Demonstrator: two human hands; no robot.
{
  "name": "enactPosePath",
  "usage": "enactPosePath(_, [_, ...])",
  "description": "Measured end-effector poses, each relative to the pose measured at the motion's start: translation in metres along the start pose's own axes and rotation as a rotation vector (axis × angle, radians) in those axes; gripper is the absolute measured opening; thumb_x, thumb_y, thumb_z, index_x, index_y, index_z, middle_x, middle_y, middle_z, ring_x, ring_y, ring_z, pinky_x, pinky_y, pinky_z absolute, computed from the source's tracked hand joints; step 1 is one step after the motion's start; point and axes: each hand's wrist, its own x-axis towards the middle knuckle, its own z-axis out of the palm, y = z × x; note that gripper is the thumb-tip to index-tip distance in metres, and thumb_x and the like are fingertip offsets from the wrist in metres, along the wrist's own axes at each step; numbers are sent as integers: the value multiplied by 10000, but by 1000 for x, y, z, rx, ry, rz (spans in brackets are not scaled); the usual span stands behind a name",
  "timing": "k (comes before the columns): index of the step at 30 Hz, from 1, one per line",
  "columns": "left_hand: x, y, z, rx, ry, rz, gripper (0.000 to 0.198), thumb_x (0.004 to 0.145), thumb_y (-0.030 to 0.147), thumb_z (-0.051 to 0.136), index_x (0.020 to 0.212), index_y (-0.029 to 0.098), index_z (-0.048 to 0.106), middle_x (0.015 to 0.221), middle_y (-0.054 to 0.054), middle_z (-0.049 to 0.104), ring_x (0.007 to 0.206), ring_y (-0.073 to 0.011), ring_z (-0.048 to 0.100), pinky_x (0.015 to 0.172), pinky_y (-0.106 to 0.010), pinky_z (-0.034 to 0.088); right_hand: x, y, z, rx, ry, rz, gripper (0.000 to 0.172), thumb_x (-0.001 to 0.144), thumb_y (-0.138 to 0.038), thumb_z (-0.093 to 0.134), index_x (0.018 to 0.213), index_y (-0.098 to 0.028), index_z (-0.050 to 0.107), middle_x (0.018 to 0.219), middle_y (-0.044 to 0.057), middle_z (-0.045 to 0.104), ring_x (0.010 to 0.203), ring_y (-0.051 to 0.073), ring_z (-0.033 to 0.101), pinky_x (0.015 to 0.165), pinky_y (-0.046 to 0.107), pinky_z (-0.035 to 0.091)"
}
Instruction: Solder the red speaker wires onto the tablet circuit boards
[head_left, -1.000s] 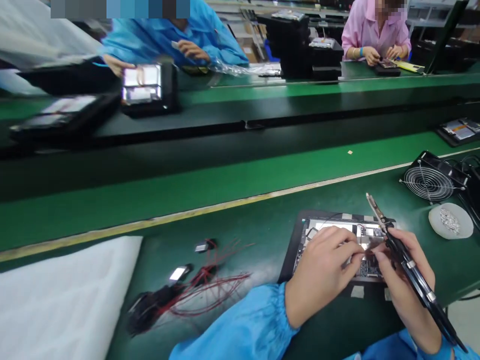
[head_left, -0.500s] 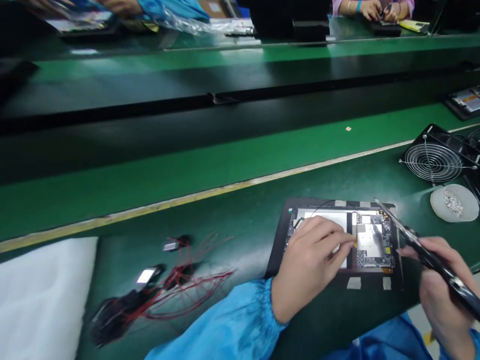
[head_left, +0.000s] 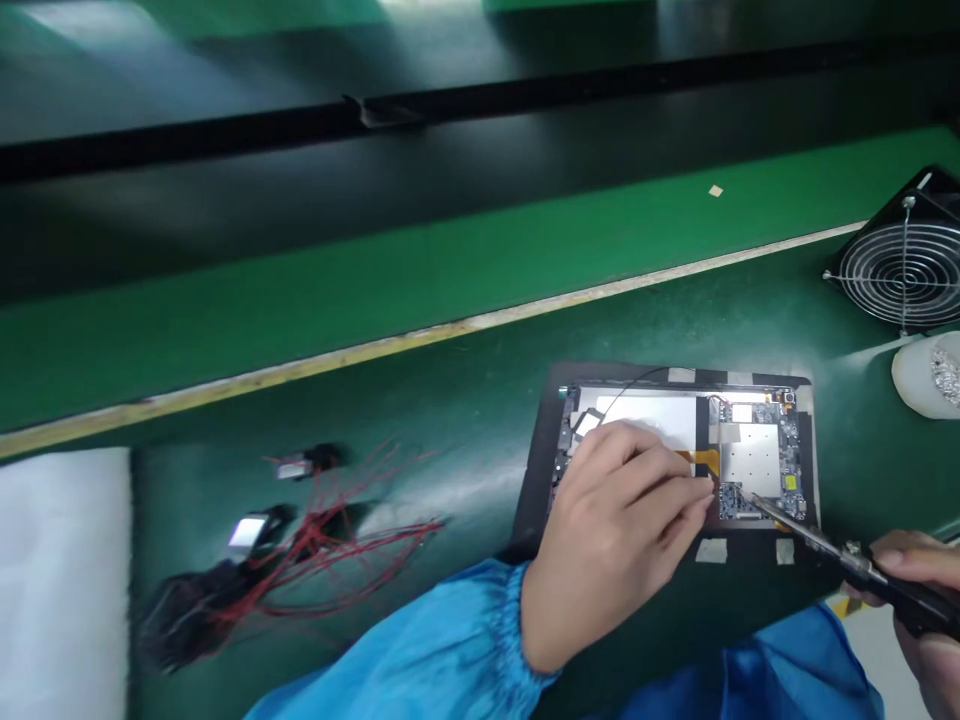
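Tablet circuit board [head_left: 757,460]: left fingers [head_left: 675,480] curled, pressing orange flex cable [head_left: 701,458]; right fingers [head_left: 904,548] gripping soldering iron [head_left: 840,552], tip at board edge.

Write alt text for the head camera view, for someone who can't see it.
A left hand rests on an opened tablet beside an orange ribbon cable, while a right hand holds a soldering iron with its tip at the circuit board. Red wires lie to the left on the green workbench, and a fan sits to the right.
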Motion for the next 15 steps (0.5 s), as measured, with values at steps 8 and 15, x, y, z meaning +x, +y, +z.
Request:
enactPosePath(8, [-1,0,1,-5,-5,18,102,1015,101,736,958,182,761,904,-15,784,885,-219,659,837,-391,550,8,-9,1,-40,-51,-68,276,1013,-440,730,1162,-216,791,1000,97,784,782,254,782,660,294,668])
enactPosePath(15, [-3,1,4,45,-12,41,81,1017,104,727,984,171,758,939,-30,789,906,-232,658,851,-410,583,20,-17,7,-53,-37,-107,258,1034,-436,724,1114,-197,779,962,74,784,775,205,774,663,232,649])
